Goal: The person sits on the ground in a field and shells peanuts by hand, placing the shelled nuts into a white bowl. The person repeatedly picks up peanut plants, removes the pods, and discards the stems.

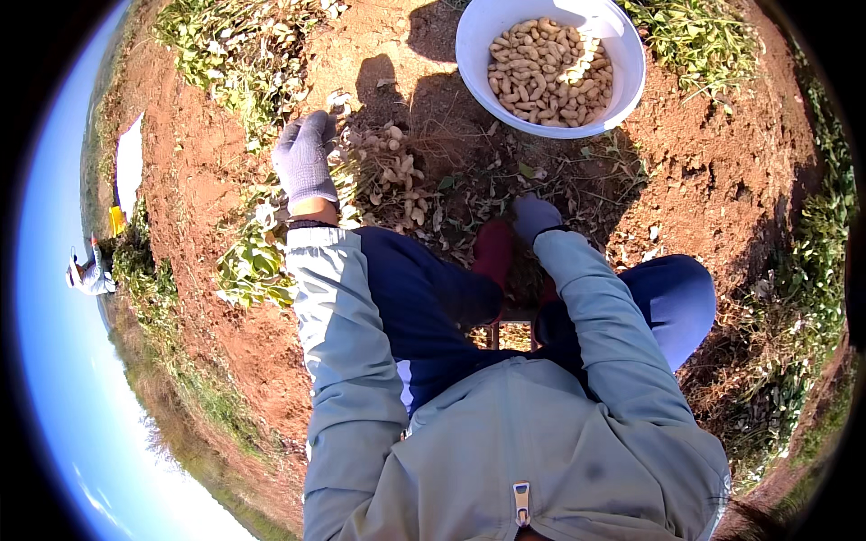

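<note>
My left hand (pixel 304 155), in a grey knit glove, is at the pulled peanut plants on the left; its fingertips touch or hover by the leaves, and whether they grip a stem is hidden. Right of it lies a clump of unshelled peanuts (pixel 404 179) on roots, partly in shadow. My right hand (pixel 536 215), gloved too, is low beside my red boot (pixel 494 250), over dry leaves and roots; its fingers are dark and mostly hidden. Beyond both hands a white plastic bucket (pixel 551 126) holds many loose peanuts in their shells (pixel 541 74).
Piles of leafy peanut plants (pixel 230 61) lie at the upper left, more plants (pixel 697 40) right of the bucket. Reddish soil (pixel 717 162) surrounds them. Far left, another person (pixel 91 276) is low by a plant row, near a yellow object (pixel 117 221) and a white sheet-like shape (pixel 130 162).
</note>
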Action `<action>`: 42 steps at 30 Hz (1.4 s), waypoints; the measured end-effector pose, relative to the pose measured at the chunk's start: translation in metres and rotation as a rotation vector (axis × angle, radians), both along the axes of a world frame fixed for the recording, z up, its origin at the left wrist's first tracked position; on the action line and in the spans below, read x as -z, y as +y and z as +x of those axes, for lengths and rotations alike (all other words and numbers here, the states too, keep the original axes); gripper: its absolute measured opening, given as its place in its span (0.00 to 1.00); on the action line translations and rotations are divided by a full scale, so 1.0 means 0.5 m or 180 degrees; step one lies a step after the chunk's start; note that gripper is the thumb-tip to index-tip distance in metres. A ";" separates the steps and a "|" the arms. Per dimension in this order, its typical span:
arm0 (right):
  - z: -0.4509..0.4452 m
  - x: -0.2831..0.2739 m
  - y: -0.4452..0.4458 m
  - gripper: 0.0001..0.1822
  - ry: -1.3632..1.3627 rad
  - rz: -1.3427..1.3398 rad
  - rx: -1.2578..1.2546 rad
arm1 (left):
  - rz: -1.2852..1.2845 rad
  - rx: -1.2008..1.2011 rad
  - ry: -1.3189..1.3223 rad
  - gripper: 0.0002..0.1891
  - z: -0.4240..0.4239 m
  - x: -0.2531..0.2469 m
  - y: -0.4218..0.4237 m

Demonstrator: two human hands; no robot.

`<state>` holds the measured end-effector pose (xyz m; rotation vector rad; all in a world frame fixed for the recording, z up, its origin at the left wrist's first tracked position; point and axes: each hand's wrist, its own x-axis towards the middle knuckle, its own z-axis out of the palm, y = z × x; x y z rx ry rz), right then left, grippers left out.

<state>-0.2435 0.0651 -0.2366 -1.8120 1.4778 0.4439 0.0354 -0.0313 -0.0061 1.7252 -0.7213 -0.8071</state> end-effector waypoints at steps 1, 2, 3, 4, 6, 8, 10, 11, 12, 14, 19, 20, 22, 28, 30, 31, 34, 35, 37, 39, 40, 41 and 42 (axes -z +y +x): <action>0.006 -0.014 -0.003 0.15 -0.0130 -0.0133 0.0086 | 0.0156 0.0263 -0.0625 0.13 0.024 0.014 -0.007; 0.013 -0.029 -0.007 0.13 -0.0263 -0.0262 0.0175 | 0.0495 0.0522 -0.1232 0.16 0.047 0.030 -0.004; 0.015 -0.045 -0.012 0.12 -0.0373 -0.0381 0.0297 | 0.0840 0.0810 -0.1822 0.20 0.048 0.031 -0.007; 0.025 -0.075 -0.020 0.10 -0.0656 -0.0649 0.0339 | 0.1153 0.1060 -0.1853 0.22 0.062 0.043 -0.005; 0.046 -0.142 -0.040 0.08 -0.1189 -0.1183 0.0447 | 0.1722 0.1472 -0.2335 0.23 0.067 0.056 -0.001; 0.064 -0.227 -0.072 0.09 -0.1648 -0.1987 0.0615 | 0.2174 0.2104 -0.2558 0.26 0.081 0.065 -0.004; 0.059 -0.315 -0.114 0.10 -0.2121 -0.2703 0.0826 | 0.2264 0.2440 -0.2809 0.32 0.084 0.059 0.004; 0.041 -0.354 -0.140 0.11 -0.2316 -0.3026 0.0991 | 0.2685 0.2614 -0.2338 0.36 0.051 0.013 0.003; 0.023 -0.398 -0.164 0.10 -0.2252 -0.2972 0.1072 | 0.2724 0.2640 -0.2728 0.39 0.061 0.020 0.013; -0.036 -0.416 -0.211 0.10 -0.1723 -0.3211 0.0981 | 0.2913 0.2809 -0.3298 0.47 0.061 0.044 0.016; -0.131 -0.474 -0.195 0.13 -0.1219 -0.2990 0.0511 | 0.3482 0.3135 -0.3371 0.54 0.101 0.071 0.038; -0.136 -0.477 -0.184 0.12 -0.1510 -0.2674 0.0690 | 0.3514 0.3184 -0.3379 0.53 0.120 0.092 0.043; -0.134 -0.468 -0.171 0.09 -0.1878 -0.1976 0.1348 | 0.3559 0.3256 -0.3467 0.50 0.112 0.084 0.041; -0.054 -0.468 -0.170 0.09 -0.2362 -0.2551 0.0507 | 0.3006 0.2796 -0.4434 0.28 0.018 -0.044 0.055; -0.011 -0.489 -0.161 0.12 -0.2445 -0.2516 0.0252 | 0.2959 0.2648 -0.4854 0.21 0.010 -0.106 0.068; 0.008 -0.498 -0.154 0.13 -0.2405 -0.2645 0.0150 | 0.2505 0.2529 -0.5044 0.14 0.010 -0.131 0.071; 0.060 -0.501 -0.148 0.23 -0.2196 -0.2925 -0.0344 | 0.1499 0.2502 -0.5882 0.08 -0.004 -0.227 0.073; 0.076 -0.489 -0.152 0.24 -0.2106 -0.3071 -0.0287 | 0.0944 0.2429 -0.6159 0.07 -0.006 -0.243 0.069; 0.125 -0.482 -0.149 0.26 -0.2036 -0.3335 -0.0244 | 0.0830 0.2884 -0.6467 0.06 -0.001 -0.267 0.070; 0.144 -0.480 -0.147 0.32 -0.1815 -0.2493 -0.0269 | 0.1037 0.3304 -0.6558 0.07 -0.005 -0.276 0.065; 0.151 -0.479 -0.148 0.34 -0.1755 -0.2032 -0.0246 | 0.1515 0.3286 -0.6577 0.08 -0.014 -0.273 0.057; 0.160 -0.473 -0.151 0.35 -0.1693 -0.1571 -0.0227 | 0.1368 0.3215 -0.6571 0.09 -0.014 -0.276 0.063; 0.161 -0.427 -0.166 0.37 -0.1857 -0.1603 -0.0253 | 0.1123 0.3247 -0.6534 0.10 -0.027 -0.272 0.055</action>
